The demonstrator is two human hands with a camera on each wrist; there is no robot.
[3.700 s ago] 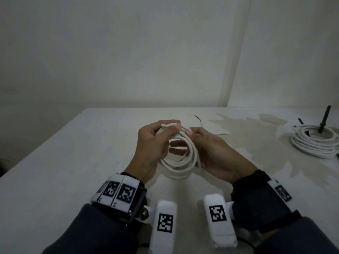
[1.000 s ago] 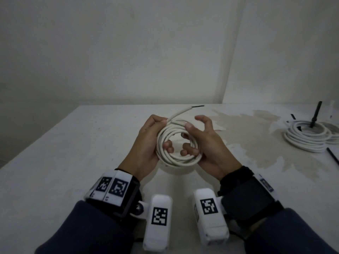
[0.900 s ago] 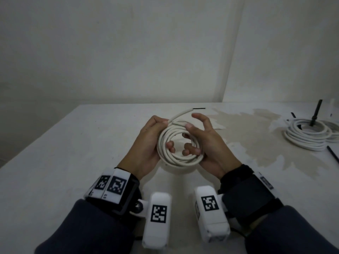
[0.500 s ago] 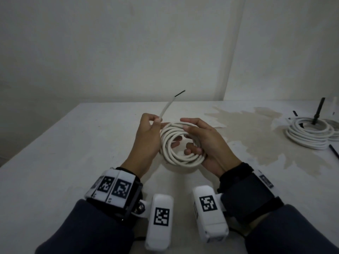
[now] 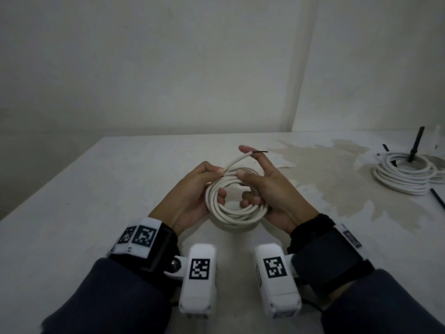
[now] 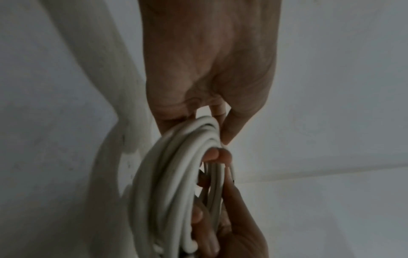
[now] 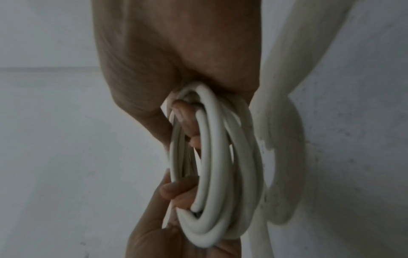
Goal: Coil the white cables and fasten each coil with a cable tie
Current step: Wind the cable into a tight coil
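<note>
A small coil of white cable (image 5: pixel 232 208) (image 6: pixel 172 192) (image 7: pixel 216 174) is held just above the white table (image 5: pixel 72 201), between both hands. My left hand (image 5: pixel 192 194) grips the coil's left side, thumb and forefinger pinching the strands at the top. My right hand (image 5: pixel 269 191) holds the right side, its thumb on the top strands and lower fingers curled through the ring. The cable's free end (image 5: pixel 243 157), with a dark bare tip, points up and right past my raised right forefinger. No cable tie is on this coil.
A second, larger coil of white cable (image 5: pixel 407 174) lies at the table's far right, with a dark rod (image 5: pixel 416 145) standing in it and thin black ties (image 5: pixel 437 198) beside it. A brownish stain (image 5: pixel 337 169) covers the table's right half. Walls stand close behind.
The free end, which stuck up and away from my left hand half a second ago, has swung down and right toward my right forefinger. The coil stays between both hands.
</note>
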